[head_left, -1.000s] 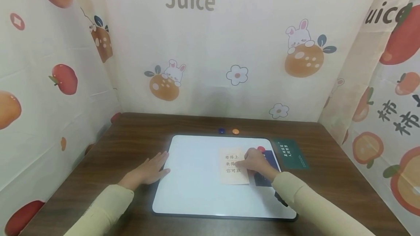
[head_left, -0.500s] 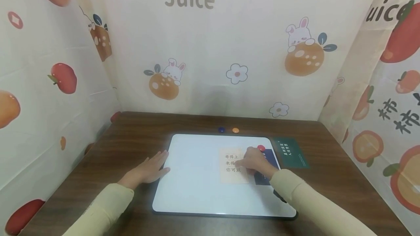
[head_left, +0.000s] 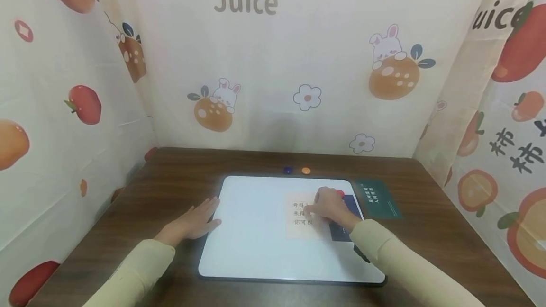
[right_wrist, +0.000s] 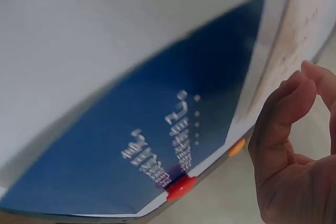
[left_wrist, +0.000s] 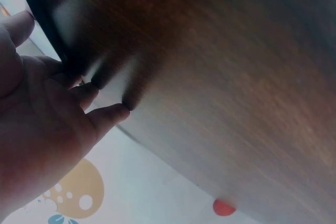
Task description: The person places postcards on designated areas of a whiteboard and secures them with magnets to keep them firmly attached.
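A whiteboard (head_left: 256, 231) lies on a brown table (head_left: 179, 174). On its right part are a cream card (head_left: 302, 221) with printed characters and a dark blue card (head_left: 343, 232), which has a red magnet (head_left: 340, 194) at its far end. My right hand (head_left: 330, 206) lies over the cream card's right side with bent fingers; whether it pinches the card is unclear. The right wrist view shows the blue card (right_wrist: 157, 129), the red magnet (right_wrist: 181, 186) and those curved fingers (right_wrist: 286, 114). My left hand (head_left: 194, 221) rests flat on the table against the board's left edge (left_wrist: 47, 35).
A blue magnet (head_left: 287, 170) and an orange magnet (head_left: 305, 170) sit on the table just beyond the board. A dark green card (head_left: 377, 199) lies to the board's right. Printed curtains wall the table at the back and on both sides.
My right hand has crept a little toward the far edge and now partly covers the red magnet. The left hand has stayed put.
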{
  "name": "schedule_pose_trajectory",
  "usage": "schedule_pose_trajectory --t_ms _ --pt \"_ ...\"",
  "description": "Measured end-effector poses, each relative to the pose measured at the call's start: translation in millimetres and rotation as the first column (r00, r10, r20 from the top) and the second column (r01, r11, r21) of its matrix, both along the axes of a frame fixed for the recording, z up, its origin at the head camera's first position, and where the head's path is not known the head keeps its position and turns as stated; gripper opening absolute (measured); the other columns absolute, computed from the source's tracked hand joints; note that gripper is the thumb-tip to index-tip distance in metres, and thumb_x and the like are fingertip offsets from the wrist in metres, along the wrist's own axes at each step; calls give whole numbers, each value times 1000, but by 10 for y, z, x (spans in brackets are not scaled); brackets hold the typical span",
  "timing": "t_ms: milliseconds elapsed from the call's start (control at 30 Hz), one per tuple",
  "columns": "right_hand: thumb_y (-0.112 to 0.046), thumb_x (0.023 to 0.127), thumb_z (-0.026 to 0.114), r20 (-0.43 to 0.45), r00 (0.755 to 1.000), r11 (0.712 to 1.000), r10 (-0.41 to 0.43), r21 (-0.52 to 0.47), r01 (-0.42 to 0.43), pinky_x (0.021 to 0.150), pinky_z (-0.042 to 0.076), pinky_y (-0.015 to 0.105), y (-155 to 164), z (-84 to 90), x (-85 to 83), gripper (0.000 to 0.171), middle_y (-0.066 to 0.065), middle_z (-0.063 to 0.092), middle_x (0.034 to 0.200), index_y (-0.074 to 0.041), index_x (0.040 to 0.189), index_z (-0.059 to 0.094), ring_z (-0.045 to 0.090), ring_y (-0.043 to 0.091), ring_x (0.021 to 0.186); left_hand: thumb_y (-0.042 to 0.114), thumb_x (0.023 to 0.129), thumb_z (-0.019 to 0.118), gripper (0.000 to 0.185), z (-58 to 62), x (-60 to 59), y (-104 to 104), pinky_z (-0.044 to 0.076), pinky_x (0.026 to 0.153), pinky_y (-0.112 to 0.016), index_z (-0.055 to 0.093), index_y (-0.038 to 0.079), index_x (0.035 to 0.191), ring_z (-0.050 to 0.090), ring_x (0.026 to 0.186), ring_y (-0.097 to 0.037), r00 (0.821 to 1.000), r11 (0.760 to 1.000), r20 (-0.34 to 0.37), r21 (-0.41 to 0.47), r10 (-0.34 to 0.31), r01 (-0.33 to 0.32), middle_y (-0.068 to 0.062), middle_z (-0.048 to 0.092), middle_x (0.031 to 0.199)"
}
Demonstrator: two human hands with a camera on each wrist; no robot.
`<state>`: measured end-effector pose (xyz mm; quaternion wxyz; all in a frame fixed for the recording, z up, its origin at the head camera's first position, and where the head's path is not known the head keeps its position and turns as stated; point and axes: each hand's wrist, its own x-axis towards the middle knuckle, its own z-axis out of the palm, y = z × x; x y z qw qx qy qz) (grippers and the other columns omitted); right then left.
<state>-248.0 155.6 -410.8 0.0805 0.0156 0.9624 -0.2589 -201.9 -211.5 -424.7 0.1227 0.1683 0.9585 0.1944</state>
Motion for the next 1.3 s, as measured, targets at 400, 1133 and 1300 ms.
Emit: schedule_pose_trajectory --t_ms 400,1133,1300 --pt "-26 80 77 -51 998 995 -42 -94 37 55 53 30 101 93 -332 41 16 63 92 4 106 63 61 20 59 33 100 47 67 11 28 7 8 108 -65 21 -5 149 9 142 -42 1000 1000 8 -1 10 -10 -24 16 155" --pt "-26 83 75 -137 987 985 -88 -161 66 70 53 39 97 129 -900 34 17 65 95 2 99 64 62 28 81 33 100 48 68 31 18 15 8 108 -65 20 -5 148 9 142 -42 1000 1000 4 12 4 -4 -24 16 155" --pt "-22 85 72 -103 987 968 -124 -230 98 81 52 44 90 38 -999 40 24 62 108 7 110 61 61 35 95 34 99 49 69 18 27 12 8 108 -64 20 -4 149 9 142 -42 1000 1000 -1 17 1 -1 -23 16 155"
